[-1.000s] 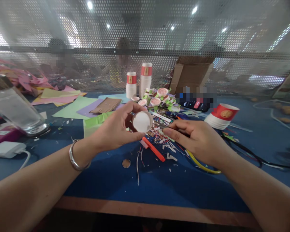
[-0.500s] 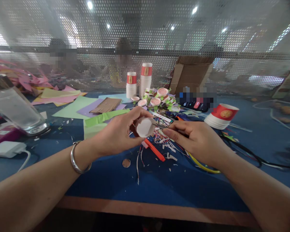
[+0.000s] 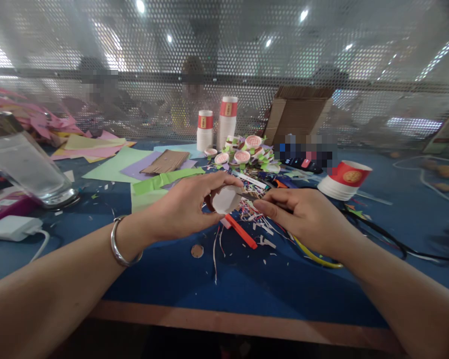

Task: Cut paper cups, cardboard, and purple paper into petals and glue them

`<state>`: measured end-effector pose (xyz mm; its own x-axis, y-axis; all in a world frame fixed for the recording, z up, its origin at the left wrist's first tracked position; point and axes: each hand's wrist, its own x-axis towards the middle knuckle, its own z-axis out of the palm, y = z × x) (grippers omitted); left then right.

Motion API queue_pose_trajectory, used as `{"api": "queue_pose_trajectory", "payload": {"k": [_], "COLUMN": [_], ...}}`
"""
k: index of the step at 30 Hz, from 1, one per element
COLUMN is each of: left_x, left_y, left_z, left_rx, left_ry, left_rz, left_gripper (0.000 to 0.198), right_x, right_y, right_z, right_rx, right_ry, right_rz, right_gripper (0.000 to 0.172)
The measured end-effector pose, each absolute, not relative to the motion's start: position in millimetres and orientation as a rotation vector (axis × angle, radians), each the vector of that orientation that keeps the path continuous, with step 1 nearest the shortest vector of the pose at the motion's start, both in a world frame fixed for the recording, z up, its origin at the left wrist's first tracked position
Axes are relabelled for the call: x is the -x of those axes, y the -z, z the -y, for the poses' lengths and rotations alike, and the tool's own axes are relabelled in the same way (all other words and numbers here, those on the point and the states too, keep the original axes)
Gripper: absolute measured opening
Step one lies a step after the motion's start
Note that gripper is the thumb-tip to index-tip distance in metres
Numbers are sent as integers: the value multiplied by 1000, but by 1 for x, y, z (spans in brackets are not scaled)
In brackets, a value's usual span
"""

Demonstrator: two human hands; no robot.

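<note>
My left hand (image 3: 187, 202) is closed around the rim of a small round white paper cup piece (image 3: 225, 199), its pale inside turned toward me. My right hand (image 3: 303, 214) pinches a thin dark metal tool (image 3: 249, 196), which looks like a narrow blade; its tip meets the right edge of the cup piece. Most of the tool is hidden by the fingers, so its exact kind is unclear. Under both hands lie paper shreds (image 3: 264, 227) and a red-orange marker-like stick (image 3: 243, 233). A small brown disc (image 3: 197, 251) rests on the blue table nearer me.
Stacked red-and-white paper cups (image 3: 228, 119) stand at the back beside a pile of decorated discs (image 3: 243, 157). Coloured paper (image 3: 110, 164) and a glass (image 3: 33, 169) are left. A tilted cup stack (image 3: 344, 180), phone (image 3: 303, 163) and black cable (image 3: 389, 239) are right.
The cup piece has turned slightly, and my left fingertips now reach further over its top edge. The tool stays at its right side. The whole view has shifted very little.
</note>
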<state>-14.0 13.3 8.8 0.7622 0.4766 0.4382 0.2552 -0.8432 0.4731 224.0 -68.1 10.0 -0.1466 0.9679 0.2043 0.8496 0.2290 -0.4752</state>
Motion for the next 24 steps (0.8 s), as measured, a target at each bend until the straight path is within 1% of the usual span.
{"api": "queue_pose_trajectory", "payload": {"k": [10,13,20,24], "left_x": [15,16,18,16], "left_y": [-10,-10,-6,-4], "left_z": [-14,-17,-26,-28], "left_rx": [-2497,-2500,-2142,-2007], "left_ry": [-722,-701,-621,-590], "left_rz": [-523,-505,-376,-310], "left_gripper": [46,45,53,51], "right_x": [-224,-224,-229,-230], "right_y": [-14,-13,-11,-11], "right_z": [68,69,69,69], "right_rx": [1612,1625,1572,1562], "right_ry": [-436,-472,-507,-550], "right_rz": [2037,2041,2045,2041], "right_gripper": [59,58,56,54]}}
